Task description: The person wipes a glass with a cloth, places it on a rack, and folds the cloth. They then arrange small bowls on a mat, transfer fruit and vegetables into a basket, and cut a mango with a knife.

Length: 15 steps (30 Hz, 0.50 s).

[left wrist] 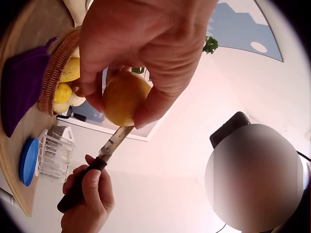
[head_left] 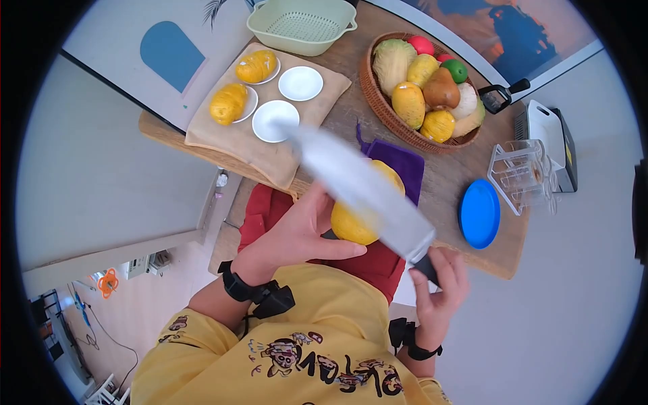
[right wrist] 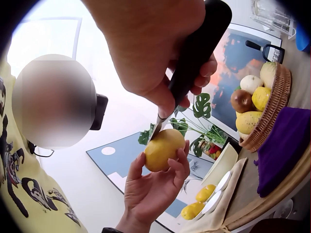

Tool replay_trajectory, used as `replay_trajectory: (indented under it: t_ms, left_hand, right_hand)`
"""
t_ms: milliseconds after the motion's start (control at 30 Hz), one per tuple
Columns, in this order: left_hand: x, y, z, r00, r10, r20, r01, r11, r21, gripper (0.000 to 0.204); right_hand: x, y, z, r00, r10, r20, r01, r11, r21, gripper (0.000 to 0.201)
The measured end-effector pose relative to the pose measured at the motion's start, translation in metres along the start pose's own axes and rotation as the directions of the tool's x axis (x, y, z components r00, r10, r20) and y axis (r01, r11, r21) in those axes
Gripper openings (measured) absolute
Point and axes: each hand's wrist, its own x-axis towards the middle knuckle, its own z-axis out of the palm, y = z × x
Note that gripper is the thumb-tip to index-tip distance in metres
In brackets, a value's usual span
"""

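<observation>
My left hand (head_left: 297,233) holds a smooth, rounded yellow fruit (head_left: 352,226) over the table's front edge, with fingers and thumb on opposite sides of it. The right hand (head_left: 442,293) grips a broad-bladed knife (head_left: 364,185) by its black handle. From the head, the blade looks blurred and crosses over the fruit, hiding part of it. In the left wrist view the blade (left wrist: 116,140) meets the lower side of the fruit (left wrist: 125,99), close to the thumb tip. Seen from the right wrist, the blade touches the upper left of the fruit (right wrist: 164,151).
A purple cloth (head_left: 405,165) lies behind the fruit. Further back, a wicker basket (head_left: 378,101) holds several fruits. White dishes (head_left: 301,84), two beside yellow fruits (head_left: 228,102), stand on a beige mat (head_left: 209,131). A green colander (head_left: 304,46), blue plate (head_left: 479,213) and glass rack (head_left: 496,177) surround them.
</observation>
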Motion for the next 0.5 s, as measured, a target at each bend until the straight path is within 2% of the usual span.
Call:
replay_trajectory:
  t_ms: [33, 67, 133, 200, 233, 267, 333, 367, 433, 467, 500]
  left_hand:
    - [0.005, 0.007, -0.004, 0.997, 0.060, 0.044, -0.066, 0.986, 0.155, 0.102]
    - [0.015, -0.001, -0.005, 0.983, 0.174, 0.053, -0.179, 0.975, 0.134, 0.101]
    - [0.016, 0.002, -0.005, 1.000, 0.011, 0.012, -0.010, 0.996, -0.093, 0.104]
    - [0.016, 0.006, -0.011, 1.000, -0.019, 0.025, 0.021, 0.998, -0.064, 0.104]
    - [0.017, 0.007, -0.014, 0.998, -0.044, 0.042, 0.045, 0.999, -0.029, 0.105]
    - [0.020, 0.004, -0.017, 0.996, 0.073, 0.042, -0.076, 0.994, 0.076, 0.108]
    - [0.016, 0.010, -0.013, 0.993, -0.114, -0.008, 0.111, 0.982, -0.153, 0.110]
    - [0.017, 0.008, -0.015, 0.993, -0.117, -0.014, 0.114, 0.982, -0.154, 0.110]
    - [0.022, 0.001, -0.019, 0.998, 0.044, 0.053, -0.041, 0.998, -0.048, 0.100]
    - [0.024, 0.006, -0.021, 0.997, -0.011, 0.072, 0.006, 0.998, 0.070, 0.102]
    - [0.030, 0.005, -0.024, 0.997, 0.035, 0.070, -0.047, 0.981, 0.189, 0.103]
  right_hand:
    - [0.003, -0.003, 0.001, 0.998, -0.048, 0.049, 0.048, 0.999, -0.004, 0.042]
    - [0.004, -0.004, 0.002, 0.997, -0.045, 0.056, 0.046, 0.999, -0.004, 0.042]
    - [0.008, -0.005, 0.005, 0.983, -0.101, 0.151, 0.093, 0.994, 0.056, 0.043]
    - [0.015, -0.001, 0.012, 0.987, -0.072, 0.143, 0.062, 0.996, 0.071, 0.041]
    - [0.018, 0.004, 0.015, 0.997, -0.021, 0.074, 0.017, 0.998, 0.061, 0.040]
    - [0.022, 0.008, 0.018, 1.000, 0.029, 0.004, -0.029, 0.998, 0.055, 0.040]
    - [0.028, 0.013, 0.021, 0.997, 0.077, -0.006, -0.077, 0.996, 0.042, 0.040]
    - [0.031, 0.015, 0.021, 0.998, 0.055, 0.007, -0.056, 0.998, 0.043, 0.040]
    - [0.035, 0.014, 0.018, 0.997, -0.020, 0.073, 0.019, 1.000, 0.015, 0.042]
    - [0.035, 0.012, 0.019, 0.992, -0.062, 0.111, 0.057, 0.997, 0.051, 0.043]
    - [0.035, 0.011, 0.019, 0.985, -0.092, 0.148, 0.080, 0.993, 0.084, 0.044]
